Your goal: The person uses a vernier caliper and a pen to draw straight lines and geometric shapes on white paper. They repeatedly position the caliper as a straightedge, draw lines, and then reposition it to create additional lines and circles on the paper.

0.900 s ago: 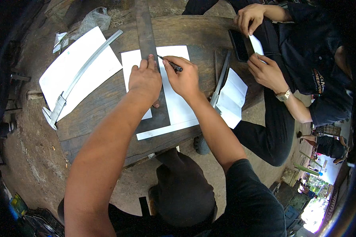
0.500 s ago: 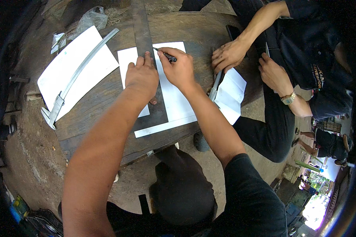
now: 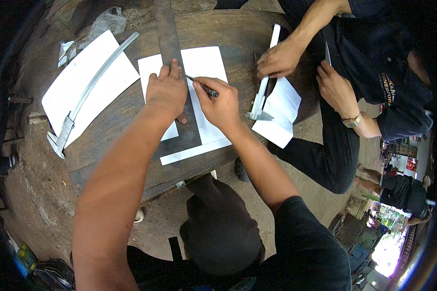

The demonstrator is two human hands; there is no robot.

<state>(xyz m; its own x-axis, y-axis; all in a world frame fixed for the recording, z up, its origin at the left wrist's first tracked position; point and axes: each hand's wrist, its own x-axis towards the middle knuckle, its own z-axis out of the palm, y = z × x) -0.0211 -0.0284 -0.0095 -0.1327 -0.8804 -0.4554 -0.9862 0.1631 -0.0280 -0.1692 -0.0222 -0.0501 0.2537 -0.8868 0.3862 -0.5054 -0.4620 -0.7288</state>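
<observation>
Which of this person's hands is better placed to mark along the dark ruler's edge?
Probably the right hand: it holds the black pen, tip close beside the dark ruler, while the left hand rests on the ruler.

"What's different about the right hand (image 3: 219, 101)?"

"It moves nearer the body: the black pen (image 3: 209, 90) now sits farther below the top edge of the white sheet (image 3: 209, 114)."

"And the co-worker?"

"The upper hand (image 3: 280, 57) has left the small white slip (image 3: 327, 53), reached down and now grips a metal caliper (image 3: 262, 92), more of which shows beside the creased paper (image 3: 280, 116). The lower hand (image 3: 336, 89) alone keeps the slip."
</observation>
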